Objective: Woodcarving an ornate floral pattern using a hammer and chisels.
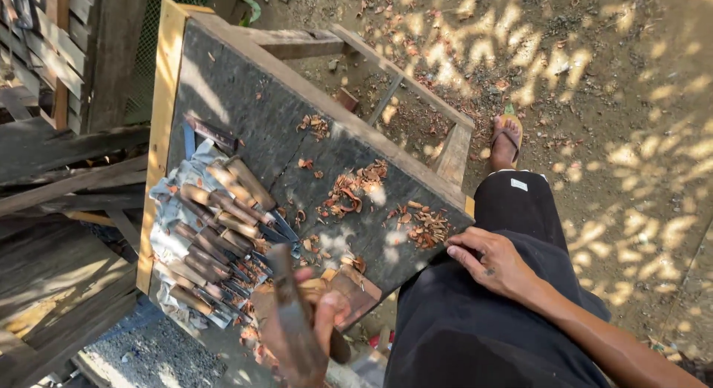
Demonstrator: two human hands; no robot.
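Observation:
My left hand [301, 340] is low in the view, closed around a long dark carving tool [286, 284] that is blurred. Just behind it a small brown wood block [355, 290] lies on the dark workboard [245, 98]. My right hand [492, 263] rests with loose fingers on my thigh in black shorts [475, 336], touching the board's near corner and holding nothing. To the left of my left hand, several wood-handled carving tools [215, 225] lie side by side on a grey cloth [167, 232].
Reddish wood shavings [353, 187] are scattered over the board, with another pile [425, 228] close to my right hand. My sandalled foot [506, 139] stands on the dirt ground beyond the board's wooden frame [454, 147]. Old planks [59, 173] lie at the left.

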